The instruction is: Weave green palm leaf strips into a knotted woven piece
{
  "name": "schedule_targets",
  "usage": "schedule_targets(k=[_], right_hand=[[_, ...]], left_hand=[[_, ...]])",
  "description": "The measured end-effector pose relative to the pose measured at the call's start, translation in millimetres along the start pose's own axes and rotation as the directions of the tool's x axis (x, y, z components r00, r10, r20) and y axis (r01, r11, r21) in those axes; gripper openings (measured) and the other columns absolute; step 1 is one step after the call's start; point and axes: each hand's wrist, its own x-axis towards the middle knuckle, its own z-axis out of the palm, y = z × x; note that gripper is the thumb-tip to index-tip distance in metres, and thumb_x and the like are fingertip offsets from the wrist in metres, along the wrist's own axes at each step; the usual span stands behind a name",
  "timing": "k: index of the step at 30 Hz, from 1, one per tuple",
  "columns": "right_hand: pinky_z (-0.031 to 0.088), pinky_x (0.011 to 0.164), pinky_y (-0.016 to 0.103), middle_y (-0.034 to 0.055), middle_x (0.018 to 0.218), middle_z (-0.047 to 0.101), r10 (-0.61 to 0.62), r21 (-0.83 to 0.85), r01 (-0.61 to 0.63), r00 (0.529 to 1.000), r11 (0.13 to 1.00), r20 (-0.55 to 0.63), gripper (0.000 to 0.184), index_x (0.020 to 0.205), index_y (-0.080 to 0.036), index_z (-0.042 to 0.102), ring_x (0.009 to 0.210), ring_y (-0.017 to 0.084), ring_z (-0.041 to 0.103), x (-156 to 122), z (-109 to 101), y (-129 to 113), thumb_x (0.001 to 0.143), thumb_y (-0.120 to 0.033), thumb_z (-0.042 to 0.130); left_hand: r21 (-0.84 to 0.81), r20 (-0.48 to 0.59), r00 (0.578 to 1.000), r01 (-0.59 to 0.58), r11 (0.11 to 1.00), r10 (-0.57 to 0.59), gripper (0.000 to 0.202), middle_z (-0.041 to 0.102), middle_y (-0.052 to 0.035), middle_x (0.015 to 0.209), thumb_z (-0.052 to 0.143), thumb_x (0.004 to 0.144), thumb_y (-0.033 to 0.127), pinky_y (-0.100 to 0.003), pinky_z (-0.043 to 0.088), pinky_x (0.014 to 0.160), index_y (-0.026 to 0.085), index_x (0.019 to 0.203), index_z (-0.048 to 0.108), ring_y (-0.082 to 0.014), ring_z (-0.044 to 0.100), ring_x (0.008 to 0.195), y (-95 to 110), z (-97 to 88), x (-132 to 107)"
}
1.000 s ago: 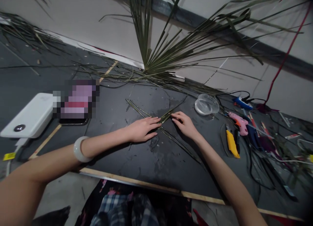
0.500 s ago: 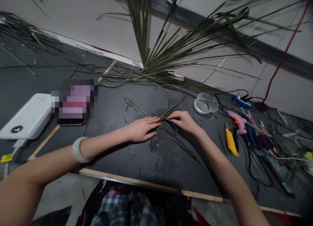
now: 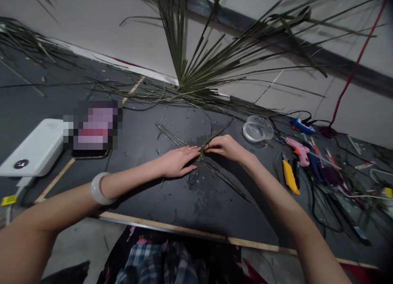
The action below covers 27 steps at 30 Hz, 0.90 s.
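Pinching the crossed palm-leaf strips [image 3: 201, 149] at their junction, the right hand [image 3: 225, 148] has its fingertips drawn together; the left hand [image 3: 178, 162] lies flat against them. Strips rest on the black worktop [image 3: 215, 210]; only the central crossing is formed, long ends remaining loose.

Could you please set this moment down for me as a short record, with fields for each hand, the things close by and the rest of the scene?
Left hand: the left hand rests its fingertips on the crossed palm-leaf strips; a white bangle circles the wrist.
Right hand: the right hand curls its fingers over the strips at the crossing.
Things nearby: a clear plastic bowl, a pink glue gun, a yellow utility knife.
Rest: a palm frond against the wall, a white power bank, a red cord.
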Motion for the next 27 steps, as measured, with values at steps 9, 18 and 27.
schedule_targets(k=[9, 18, 27], right_hand=[[0.046, 0.068, 0.024, 0.0043, 0.08, 0.072, 0.157, 0.302, -0.18, 0.983, 0.936, 0.098, 0.022, 0.088, -0.014, 0.072, 0.072, 0.015, 0.063, 23, 5, 3, 0.08, -0.03, 0.06], [0.047, 0.07, 0.025, 0.0043, 0.083, 0.071, 0.027, 0.283, -0.086, 0.978, 0.955, 0.206, 0.019, 0.09, -0.018, 0.074, 0.075, 0.015, 0.063, 23, -8, 19, 0.077, -0.027, 0.063], [0.04, 0.063, 0.023, 0.0008, 0.069, 0.063, 0.022, 0.221, -0.042, 0.995, 0.974, 0.093, 0.019, 0.072, -0.014, 0.067, 0.065, 0.012, 0.055, 31, 8, 18, 0.077, -0.033, 0.067]], left_hand=[[0.047, 0.02, 1.0, 0.001, 0.999, -0.002, 0.043, 0.043, -0.0154, 0.141, 0.044, 0.093, 0.034, -0.037, 0.033, 0.11, 0.01, 0.13, 0.048, -0.0237, 0.042, 0.13, 1, -0.6, 0], [0.018, 0.027, 0.999, 0.019, 1.0, -0.02, 0.045, 0.04, -0.0134, 0.144, 0.044, 0.094, 0.035, -0.037, 0.033, 0.11, 0.012, 0.132, 0.046, -0.0229, 0.039, 0.132, 1, -2.6, 0], [0.053, -0.003, 1.0, -0.007, 0.999, 0.007, 0.043, 0.042, -0.0153, 0.14, 0.043, 0.094, 0.035, -0.039, 0.037, 0.107, 0.012, 0.131, 0.047, -0.0253, 0.042, 0.129, -2, 0.9, -1]])
